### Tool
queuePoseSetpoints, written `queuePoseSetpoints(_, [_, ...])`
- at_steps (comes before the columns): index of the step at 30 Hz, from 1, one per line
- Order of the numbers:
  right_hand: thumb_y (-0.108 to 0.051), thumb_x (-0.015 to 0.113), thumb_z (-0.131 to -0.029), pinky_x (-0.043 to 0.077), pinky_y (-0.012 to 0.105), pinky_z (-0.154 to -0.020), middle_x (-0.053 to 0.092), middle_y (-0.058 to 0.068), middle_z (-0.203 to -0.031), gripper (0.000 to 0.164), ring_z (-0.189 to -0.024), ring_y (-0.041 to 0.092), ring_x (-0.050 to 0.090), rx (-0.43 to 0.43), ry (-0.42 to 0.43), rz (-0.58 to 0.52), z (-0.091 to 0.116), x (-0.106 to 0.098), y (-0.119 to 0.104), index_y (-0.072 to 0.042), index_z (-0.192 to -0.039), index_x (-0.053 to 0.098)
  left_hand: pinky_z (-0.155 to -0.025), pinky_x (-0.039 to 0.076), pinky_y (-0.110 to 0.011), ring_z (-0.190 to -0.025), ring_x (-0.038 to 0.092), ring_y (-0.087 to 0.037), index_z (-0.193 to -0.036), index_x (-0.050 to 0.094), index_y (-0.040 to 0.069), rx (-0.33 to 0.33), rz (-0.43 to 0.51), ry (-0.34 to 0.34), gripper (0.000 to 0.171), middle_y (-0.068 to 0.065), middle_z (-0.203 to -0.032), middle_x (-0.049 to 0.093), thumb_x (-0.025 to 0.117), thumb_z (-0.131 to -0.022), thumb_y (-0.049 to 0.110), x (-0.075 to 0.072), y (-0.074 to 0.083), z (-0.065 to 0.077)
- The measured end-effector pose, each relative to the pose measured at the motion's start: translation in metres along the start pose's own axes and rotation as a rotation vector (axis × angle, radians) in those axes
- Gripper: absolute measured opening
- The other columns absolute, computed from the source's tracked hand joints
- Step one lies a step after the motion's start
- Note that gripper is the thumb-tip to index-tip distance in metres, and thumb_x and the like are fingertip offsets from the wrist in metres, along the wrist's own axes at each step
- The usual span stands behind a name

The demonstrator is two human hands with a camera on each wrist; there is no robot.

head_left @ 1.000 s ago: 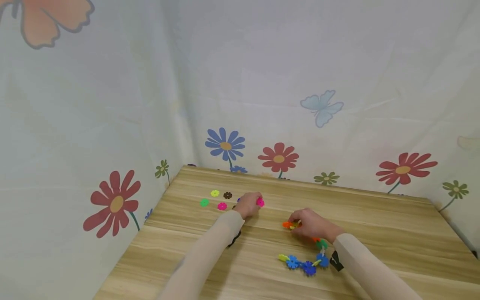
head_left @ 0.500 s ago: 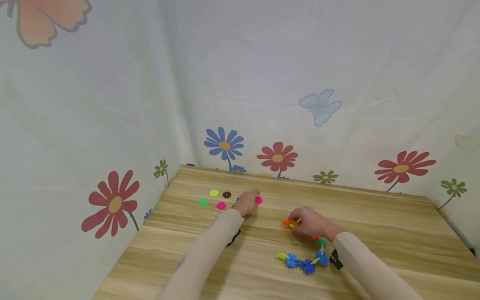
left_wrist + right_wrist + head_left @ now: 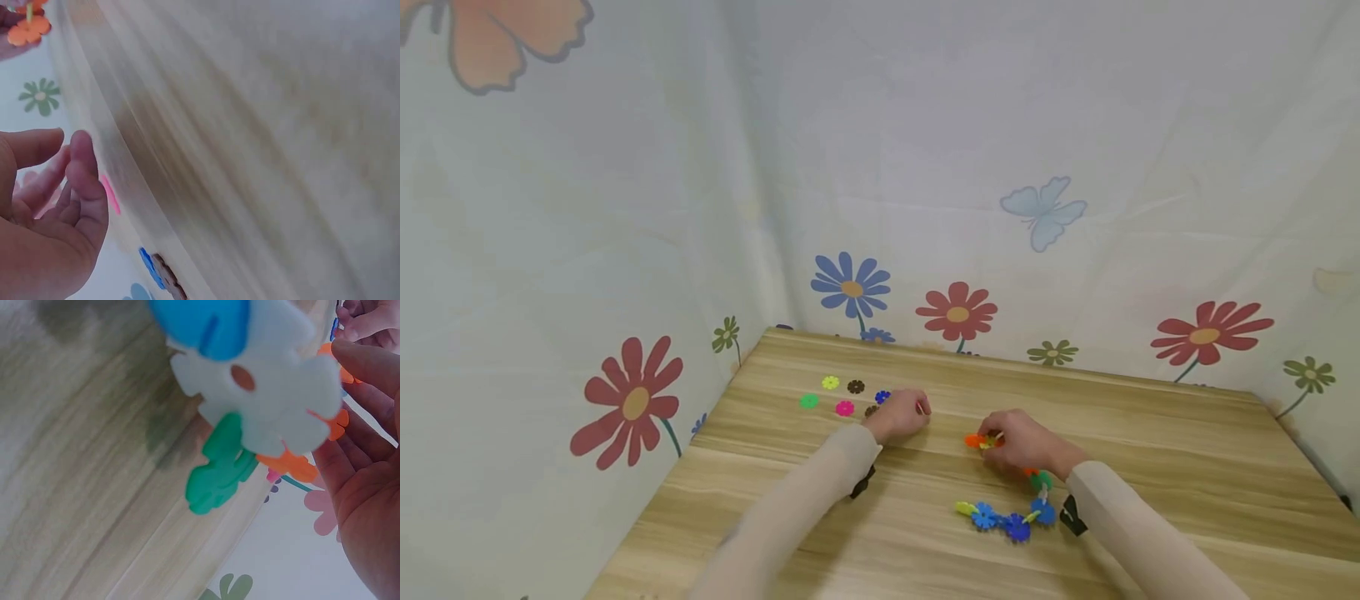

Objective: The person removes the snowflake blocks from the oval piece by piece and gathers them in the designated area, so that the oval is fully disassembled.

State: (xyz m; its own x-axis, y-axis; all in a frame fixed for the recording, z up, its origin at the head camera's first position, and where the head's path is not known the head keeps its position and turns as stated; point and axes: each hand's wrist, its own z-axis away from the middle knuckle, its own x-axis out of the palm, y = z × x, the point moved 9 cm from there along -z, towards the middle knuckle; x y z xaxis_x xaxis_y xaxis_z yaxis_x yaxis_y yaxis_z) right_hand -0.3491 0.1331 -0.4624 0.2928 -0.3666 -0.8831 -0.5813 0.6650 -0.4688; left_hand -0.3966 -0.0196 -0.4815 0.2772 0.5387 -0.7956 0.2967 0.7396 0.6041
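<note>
So, head view: your right hand (image 3: pixel 1026 442) pinches the chain (image 3: pixel 1042 511) near its orange end (image 3: pixel 973 441), probably to steady it; the rest curves round on the table (image 3: pixel 925 554) like a C, both ends pointing left. Left wrist: your left hand (image 3: pixel 53 237) has thumb and fingertip apart near a pink disc (image 3: pixel 110 194). Right wrist: white link (image 3: pixel 287 400) and green link (image 3: pixel 215 469) sit crosswise, looks slotted.

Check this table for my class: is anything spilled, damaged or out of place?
Nothing stands out. The loose flower-shaped pieces in clear view lie flat on the table, and the linked chain curves without a visible break, though the right hand hides part of it.
</note>
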Motion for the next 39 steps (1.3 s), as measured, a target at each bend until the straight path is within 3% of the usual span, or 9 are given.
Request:
queuePoseSetpoints(6, [-0.014, 0.075, -0.082, 0.051, 0.035, -0.078, 0.065, -0.005, -0.095, 0.020, -0.085, 0.014, 0.059, 0.002, 0.002, -0.008, -0.001, -0.001, 0.000, -0.010, -0.099, 0.068, -0.069, 0.048, -0.027, -0.078, 0.057, -0.013, -0.090, 0.067, 0.008, -0.004, 0.126, -0.056, 0.004, 0.002, -0.084, 0.061, 0.066, -0.087, 0.010, 0.010, 0.011, 0.013])
queuePoseSetpoints(14, [-0.016, 0.075, -0.082, 0.051, 0.036, -0.078, 0.065, -0.005, -0.094, 0.019, -0.085, 0.015, 0.060, -0.013, 0.014, 0.006, -0.002, -0.001, -0.001, -0.010, -0.099, 0.068, -0.067, 0.052, -0.032, -0.073, 0.061, -0.018, -0.100, 0.062, -0.001, -0.062, 0.501, -0.132, 0.018, -0.004, -0.085, 0.063, 0.068, -0.083, 0.001, 0.032, 0.023, 0.020])
queuePoseSetpoints(18, [-0.016, 0.074, -0.082, 0.051, 0.036, -0.080, 0.065, -0.005, -0.095, 0.020, -0.087, 0.015, 0.060, -0.018, 0.008, 0.004, -0.002, -0.001, -0.002, -0.010, -0.100, 0.068, -0.069, 0.053, -0.035, -0.077, 0.064, -0.024, -0.100, 0.060, -0.005, -0.067, 0.609, -0.131, 0.020, -0.007, -0.085, 0.064, 0.068, -0.082, -0.003, 0.039, 0.030, 0.022])
queuePoseSetpoints(22, [-0.014, 0.075, -0.082, 0.051, 0.037, -0.080, 0.065, -0.005, -0.094, 0.019, -0.085, 0.016, 0.060, -0.024, 0.004, -0.016, -0.002, -0.001, -0.004, -0.011, -0.099, 0.068, -0.068, 0.054, -0.036, -0.075, 0.063, -0.027, -0.097, 0.060, -0.004, -0.063, 0.631, -0.109, 0.017, -0.007, -0.084, 0.063, 0.068, -0.082, -0.003, 0.043, 0.035, 0.022])
queuePoseSetpoints(32, [-0.016, 0.076, -0.080, 0.049, 0.035, -0.083, 0.065, -0.006, -0.096, 0.023, -0.086, 0.012, 0.058, 0.006, 0.003, -0.038, -0.004, 0.002, 0.001, -0.014, -0.102, 0.067, -0.058, 0.049, -0.027, -0.064, 0.057, -0.017, -0.088, 0.062, 0.001, -0.039, 0.575, -0.049, 0.012, -0.002, -0.077, 0.060, 0.072, -0.081, 0.002, 0.048, 0.037, 0.017])
queuePoseSetpoints(39, [-0.016, 0.076, -0.081, 0.049, 0.041, -0.086, 0.065, 0.002, -0.105, 0.033, -0.095, 0.020, 0.060, 0.047, -0.029, -0.060, -0.002, 0.005, 0.006, -0.007, -0.111, 0.064, -0.056, 0.046, -0.025, -0.063, 0.053, -0.015, -0.083, 0.061, 0.000, -0.047, 0.594, -0.052, 0.011, -0.002, -0.073, 0.057, 0.072, -0.080, -0.001, 0.048, 0.036, 0.017])
